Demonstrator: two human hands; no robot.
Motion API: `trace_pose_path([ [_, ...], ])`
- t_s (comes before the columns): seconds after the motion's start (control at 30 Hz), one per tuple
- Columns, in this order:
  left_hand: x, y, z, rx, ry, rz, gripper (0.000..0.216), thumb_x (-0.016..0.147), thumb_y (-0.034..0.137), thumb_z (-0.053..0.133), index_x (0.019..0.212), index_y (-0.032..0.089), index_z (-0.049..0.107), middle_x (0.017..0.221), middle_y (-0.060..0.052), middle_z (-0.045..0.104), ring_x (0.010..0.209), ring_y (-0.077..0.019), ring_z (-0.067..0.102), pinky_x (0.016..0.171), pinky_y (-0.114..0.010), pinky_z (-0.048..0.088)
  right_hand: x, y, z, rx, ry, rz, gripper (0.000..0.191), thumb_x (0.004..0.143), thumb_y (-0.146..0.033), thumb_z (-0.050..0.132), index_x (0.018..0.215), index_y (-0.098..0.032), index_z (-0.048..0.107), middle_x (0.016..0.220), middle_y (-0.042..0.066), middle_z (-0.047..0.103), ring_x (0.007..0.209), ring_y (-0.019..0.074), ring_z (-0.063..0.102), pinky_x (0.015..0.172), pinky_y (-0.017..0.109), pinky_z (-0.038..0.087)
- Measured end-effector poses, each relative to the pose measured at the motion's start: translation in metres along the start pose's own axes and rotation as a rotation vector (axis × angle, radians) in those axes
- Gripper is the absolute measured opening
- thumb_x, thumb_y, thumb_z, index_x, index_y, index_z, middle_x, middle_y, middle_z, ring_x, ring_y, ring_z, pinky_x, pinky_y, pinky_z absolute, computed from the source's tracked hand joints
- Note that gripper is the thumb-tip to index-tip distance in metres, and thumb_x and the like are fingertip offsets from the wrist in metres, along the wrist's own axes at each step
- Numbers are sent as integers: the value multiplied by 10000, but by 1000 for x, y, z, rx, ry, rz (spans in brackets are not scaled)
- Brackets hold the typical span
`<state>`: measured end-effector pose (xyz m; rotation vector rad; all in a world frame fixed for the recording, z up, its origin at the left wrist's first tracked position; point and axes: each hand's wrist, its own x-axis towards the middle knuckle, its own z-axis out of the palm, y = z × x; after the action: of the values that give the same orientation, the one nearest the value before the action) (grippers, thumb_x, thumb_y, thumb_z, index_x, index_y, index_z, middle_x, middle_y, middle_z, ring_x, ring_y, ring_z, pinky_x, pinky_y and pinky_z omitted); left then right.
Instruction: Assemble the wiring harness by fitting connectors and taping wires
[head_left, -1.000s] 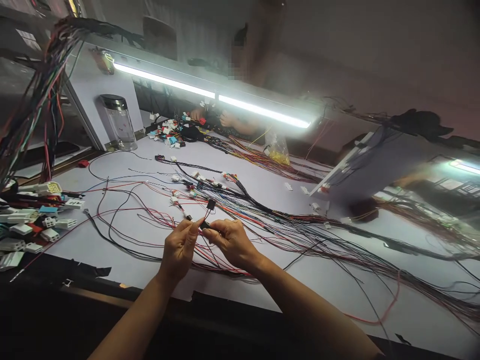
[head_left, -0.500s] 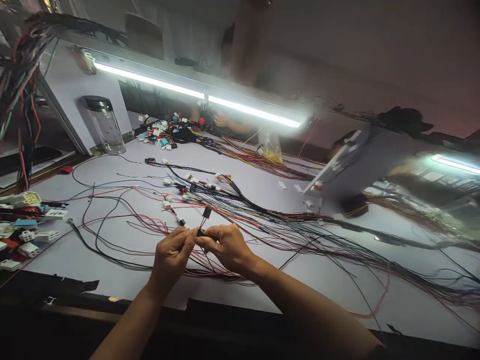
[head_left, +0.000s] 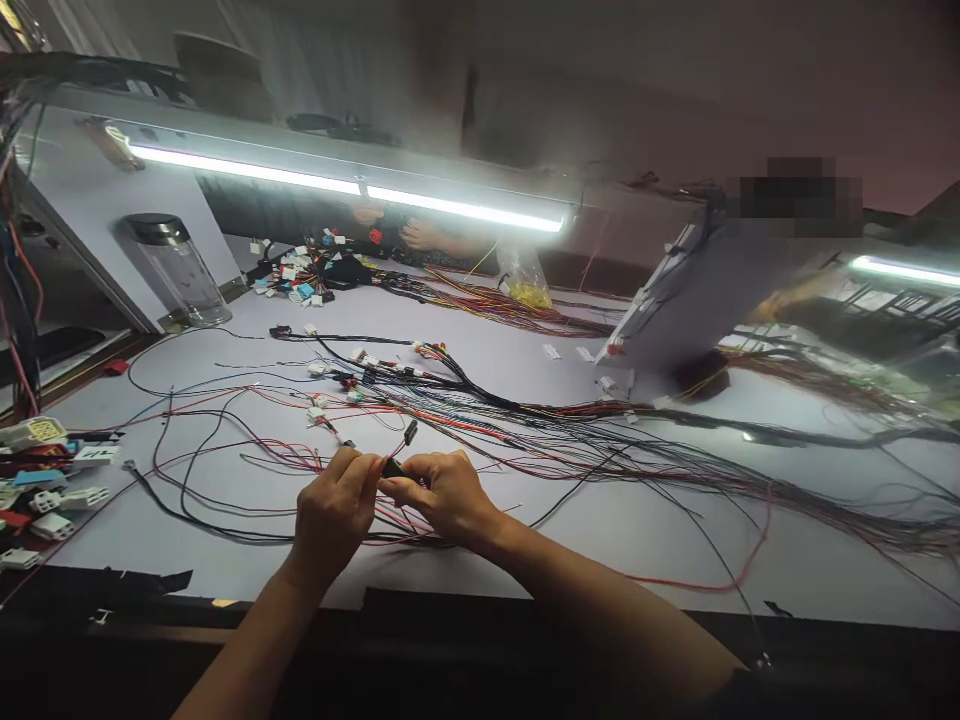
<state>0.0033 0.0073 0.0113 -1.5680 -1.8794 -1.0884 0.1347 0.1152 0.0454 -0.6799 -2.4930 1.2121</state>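
- Near the front edge of the bench (head_left: pixel 225 560), the left hand (head_left: pixel 330 515) and right hand (head_left: pixel 446 495) meet, fingertips pinched together on a small black connector (head_left: pixel 392 467).
- A second black connector (head_left: pixel 410 432) hangs on thin red wires (head_left: pixel 390 448) just above the hands.
- Compared with a second ago, both hands sit lower and closer together, and the white plugs (head_left: pixel 52 495) at the left edge show fewer.
- At the far edge, another person's hands (head_left: pixel 420 235) work under the light bar (head_left: pixel 345 187).

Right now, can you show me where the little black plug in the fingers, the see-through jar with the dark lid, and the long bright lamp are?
small black plastic connector (head_left: pixel 392 467), head view, its body between both hands' fingertips.
clear jar with dark lid (head_left: pixel 178 277), head view, its glass wall.
long white tube light (head_left: pixel 345 186), head view, middle of the tube.
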Motion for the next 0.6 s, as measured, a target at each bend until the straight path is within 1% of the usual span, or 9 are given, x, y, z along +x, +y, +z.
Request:
trace_pose_path([
  [0.1,8,4,-2,46,-34,27,135,905,199,514,804,185,603,668,-8,548,549,-120,517,519,-228,387,-3,8,0,98,7,60,433,842,-614,566,757,-222,731,589,-48,573,571,91,435,587,226,300],
  [0.2,13,8,-2,46,-61,69,124,897,199,520,808,184,605,685,-18,560,574,-127,527,535,-234,393,-3,19,1,218,-15,92,436,807,-636,597,852,-228,744,662,-40,611,628,101,484,599,226,325],
  [0.3,14,15,-4,-19,-55,81,93,889,172,529,832,178,602,705,-25,564,596,-130,525,564,-238,416,-2,26,0,339,-41,85,378,792,-568,658,946,-234,747,752,-24,655,699,121,534,651,237,373],
  [0.37,12,21,-7,-73,-56,49,87,887,166,532,835,176,601,713,-30,563,611,-133,531,580,-243,435,-1,29,-3,430,-89,25,320,799,-481,685,996,-235,741,840,-13,680,776,137,567,712,249,405],
  [0.43,10,27,-12,-107,-48,-10,98,888,176,532,822,180,604,720,-38,573,623,-138,539,595,-255,451,-1,31,-8,517,-190,-76,273,807,-372,692,1040,-234,729,952,-3,689,888,152,585,798,261,419],
  [0.5,8,32,-17,-133,-39,-51,108,887,185,534,809,186,608,729,-44,593,635,-145,551,610,-268,465,1,36,-14,597,-336,-160,289,810,-257,671,1095,-232,708,1062,4,678,1011,157,575,887,268,404],
  [0.53,8,35,-20,-144,-36,-56,109,885,185,536,804,188,609,729,-45,600,636,-147,557,610,-270,469,3,39,-18,639,-417,-169,310,810,-215,652,1116,-230,699,1102,10,671,1054,157,565,906,268,397],
  [0.6,7,41,-24,-159,-40,-37,98,879,174,546,808,190,613,736,-44,613,631,-144,568,597,-262,470,10,45,-26,741,-570,-116,331,809,-175,619,1129,-220,692,1150,29,663,1092,160,557,879,260,411],
])
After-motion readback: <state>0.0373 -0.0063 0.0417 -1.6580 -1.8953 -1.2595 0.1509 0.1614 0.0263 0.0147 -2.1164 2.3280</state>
